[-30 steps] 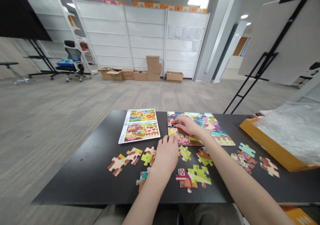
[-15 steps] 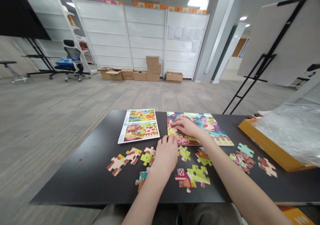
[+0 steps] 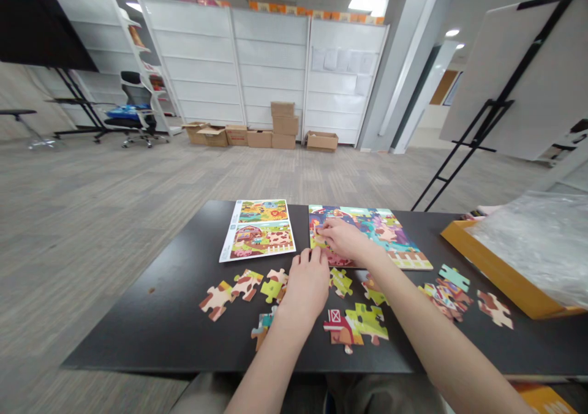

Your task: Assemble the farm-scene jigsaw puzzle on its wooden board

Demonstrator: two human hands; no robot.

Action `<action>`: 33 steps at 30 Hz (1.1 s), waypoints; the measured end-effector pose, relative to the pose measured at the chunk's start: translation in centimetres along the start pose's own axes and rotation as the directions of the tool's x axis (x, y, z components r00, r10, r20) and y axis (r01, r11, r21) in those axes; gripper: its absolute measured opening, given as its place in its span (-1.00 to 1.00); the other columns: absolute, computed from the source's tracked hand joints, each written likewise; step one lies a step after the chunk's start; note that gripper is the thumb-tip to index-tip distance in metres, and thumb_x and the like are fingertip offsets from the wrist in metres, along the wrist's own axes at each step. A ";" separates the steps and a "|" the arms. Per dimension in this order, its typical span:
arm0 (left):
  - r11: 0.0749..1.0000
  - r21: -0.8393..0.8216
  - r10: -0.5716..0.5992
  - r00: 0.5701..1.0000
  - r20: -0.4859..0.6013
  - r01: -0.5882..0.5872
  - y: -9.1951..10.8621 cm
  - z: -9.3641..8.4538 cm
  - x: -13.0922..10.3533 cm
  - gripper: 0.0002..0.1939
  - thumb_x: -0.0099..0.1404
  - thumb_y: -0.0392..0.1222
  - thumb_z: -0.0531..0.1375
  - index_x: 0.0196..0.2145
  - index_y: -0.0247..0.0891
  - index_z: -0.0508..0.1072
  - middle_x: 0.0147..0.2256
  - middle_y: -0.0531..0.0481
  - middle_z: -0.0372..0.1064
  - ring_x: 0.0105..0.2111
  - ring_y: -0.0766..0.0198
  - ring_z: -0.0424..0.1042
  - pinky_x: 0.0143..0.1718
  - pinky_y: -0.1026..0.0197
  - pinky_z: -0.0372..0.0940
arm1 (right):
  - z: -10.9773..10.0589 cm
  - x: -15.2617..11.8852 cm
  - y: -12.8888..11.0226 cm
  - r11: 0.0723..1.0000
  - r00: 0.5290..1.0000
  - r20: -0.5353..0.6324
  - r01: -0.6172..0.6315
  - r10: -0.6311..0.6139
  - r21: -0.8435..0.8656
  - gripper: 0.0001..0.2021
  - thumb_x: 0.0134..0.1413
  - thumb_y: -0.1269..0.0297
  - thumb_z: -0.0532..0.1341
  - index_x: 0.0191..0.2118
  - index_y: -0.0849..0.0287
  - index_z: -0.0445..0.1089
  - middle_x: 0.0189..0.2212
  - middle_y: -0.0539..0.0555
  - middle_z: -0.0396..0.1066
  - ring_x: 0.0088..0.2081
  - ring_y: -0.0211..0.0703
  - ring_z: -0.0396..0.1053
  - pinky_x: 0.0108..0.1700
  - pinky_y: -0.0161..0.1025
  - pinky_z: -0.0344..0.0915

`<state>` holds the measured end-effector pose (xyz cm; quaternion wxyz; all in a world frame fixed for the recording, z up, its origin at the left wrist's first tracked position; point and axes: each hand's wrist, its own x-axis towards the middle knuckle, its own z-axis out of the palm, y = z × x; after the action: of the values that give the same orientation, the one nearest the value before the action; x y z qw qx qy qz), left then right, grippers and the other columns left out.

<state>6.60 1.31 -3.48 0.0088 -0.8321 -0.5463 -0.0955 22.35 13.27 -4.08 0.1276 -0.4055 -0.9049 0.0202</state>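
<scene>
Over the left part of the puzzle board, my right hand is closed, its fingertips together on the board; what they hold, if anything, is too small to name. My left hand rests at the board's lower left corner, palm down with bent fingers, and nothing shows in it. A picture sheet lies to the left of the board. Loose puzzle pieces are spread on the near side, among them a joined red and green cluster and overlapping pieces at the right.
The black table carries a yellow box with clear plastic in it at the right. Behind stand a black easel, cardboard boxes, an office chair and white shelves.
My right hand's fingers have drawn closer together over the board and moved slightly. My left hand keeps about the same place. The whole view has shifted a little.
</scene>
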 end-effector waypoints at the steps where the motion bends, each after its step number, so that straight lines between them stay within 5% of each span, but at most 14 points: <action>1: 1.000 -0.001 0.000 1.000 -0.002 0.000 0.0 0.0 0.0 -0.60 0.35 -0.32 0.10 0.13 -0.32 0.35 0.08 -0.30 0.34 0.10 -0.05 0.31 0.03 -0.04 0.30 | 0.0 0.0 -0.1 1.000 1.000 0.002 0.001 -0.001 -0.016 -0.78 0.29 0.30 0.19 -0.08 0.11 0.58 -0.16 0.20 0.45 -0.10 -0.04 0.40 -0.03 -0.19 0.29; 12: 0.996 -0.088 -0.031 1.000 0.004 0.031 -0.3 -1.0 -0.3 -0.63 0.38 -0.33 0.06 0.13 -0.32 0.31 0.13 -0.26 0.32 0.07 0.01 0.38 0.04 0.01 0.32 | 0.1 0.1 -0.3 0.999 1.000 0.025 0.012 -0.011 -0.047 -0.65 0.23 0.52 0.07 -0.01 0.22 0.53 -0.10 0.23 0.45 -0.04 -0.02 0.39 0.05 -0.17 0.29; 16: 0.969 -0.247 -0.006 1.000 -0.014 0.002 -3.2 -3.3 -0.9 -0.67 0.45 -0.30 -0.02 0.10 -0.22 0.36 0.08 -0.16 0.39 0.04 0.15 0.43 0.04 0.14 0.32 | 0.3 0.1 -0.2 1.000 1.000 0.002 -0.026 0.026 -0.016 -0.65 0.26 0.51 0.06 0.02 0.23 0.52 -0.06 0.24 0.43 -0.03 -0.02 0.40 0.06 -0.17 0.29; 18: 0.950 -0.298 -0.088 0.996 0.011 0.087 -5.6 -4.9 -1.7 -0.71 0.45 -0.25 0.01 0.04 -0.22 0.42 -0.02 -0.11 0.49 -0.02 0.16 0.47 0.02 0.16 0.32 | 0.3 0.1 -0.1 0.999 0.999 0.000 -0.041 0.041 -0.002 -0.65 0.25 0.51 0.07 0.03 0.22 0.51 -0.05 0.24 0.43 -0.02 -0.02 0.40 0.07 -0.17 0.29; 22: 0.908 -0.209 -0.340 0.930 0.141 0.364 -10.4 -7.1 -4.2 -0.74 0.38 -0.15 0.08 -0.07 -0.20 0.49 -0.13 -0.07 0.55 -0.11 0.12 0.51 -0.15 0.19 0.34 | 0.3 0.0 0.0 0.999 0.999 -0.027 -0.035 0.036 0.039 -0.69 0.24 0.49 0.10 -0.02 0.21 0.52 -0.04 0.23 0.43 -0.02 -0.02 0.41 0.05 -0.16 0.32; 25: 0.878 -0.139 -0.415 0.872 0.258 0.459 -12.7 -7.3 -5.8 -0.68 0.29 -0.08 0.14 -0.04 -0.18 0.49 -0.11 -0.07 0.55 -0.11 0.10 0.52 -0.19 0.22 0.33 | 0.3 0.0 0.2 0.998 0.997 -0.078 -0.015 0.020 0.066 -0.71 0.23 0.48 0.10 -0.06 0.19 0.52 -0.05 0.21 0.42 -0.06 -0.04 0.42 0.01 -0.15 0.36; 33: 0.845 -0.045 -0.488 0.802 0.344 0.533 -12.3 -6.6 -6.3 -0.39 -0.02 -0.01 0.37 0.02 -0.17 0.47 0.05 -0.14 0.48 -0.03 -0.04 0.50 -0.17 0.12 0.33 | -0.7 0.4 0.2 0.982 0.949 -0.316 0.066 -0.006 0.180 -0.73 0.20 0.45 0.11 -0.12 0.16 0.55 -0.10 0.21 0.44 -0.12 -0.04 0.46 -0.01 -0.04 0.41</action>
<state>-7.96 -0.24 0.84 -0.1640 -0.6563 -0.7364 0.0037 22.43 13.72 -3.32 0.3078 -0.3731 -0.8744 0.0386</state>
